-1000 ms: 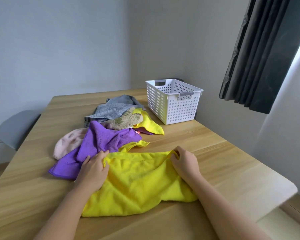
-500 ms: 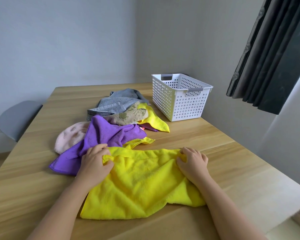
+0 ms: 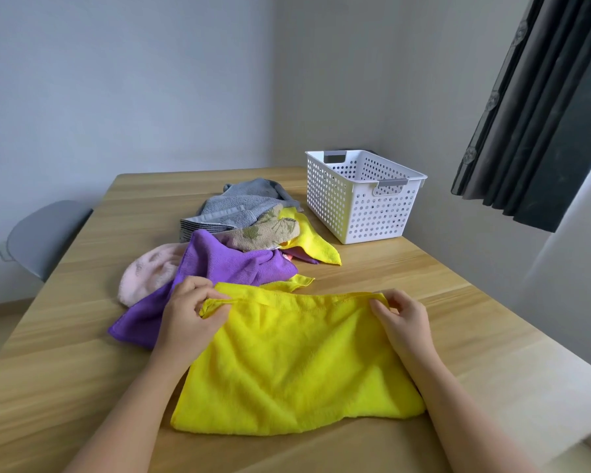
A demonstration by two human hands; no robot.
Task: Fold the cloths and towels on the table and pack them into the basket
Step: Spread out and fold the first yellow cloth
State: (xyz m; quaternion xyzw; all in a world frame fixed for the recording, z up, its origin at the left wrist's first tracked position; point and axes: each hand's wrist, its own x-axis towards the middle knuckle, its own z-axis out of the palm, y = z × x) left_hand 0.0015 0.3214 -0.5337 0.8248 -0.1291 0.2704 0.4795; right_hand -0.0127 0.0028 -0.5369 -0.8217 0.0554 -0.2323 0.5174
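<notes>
A yellow cloth (image 3: 297, 363) lies spread on the wooden table (image 3: 406, 268) in front of me. My left hand (image 3: 188, 312) pinches its far left corner, and my right hand (image 3: 401, 315) pinches its far right corner. Behind it lies a heap: a purple cloth (image 3: 226, 268), a pink towel (image 3: 147, 274), a grey towel (image 3: 239, 206), a beige patterned cloth (image 3: 267, 232) and another yellow cloth (image 3: 313, 240). The white perforated basket (image 3: 362, 199) stands at the back right and shows nothing inside.
A grey chair (image 3: 45, 233) stands at the table's left side. A dark curtain (image 3: 543, 107) hangs at the right. The table's right edge runs close to the wall.
Both hands have drawn apart and stretched the yellow cloth's far edge straight. The camera has dipped slightly.
</notes>
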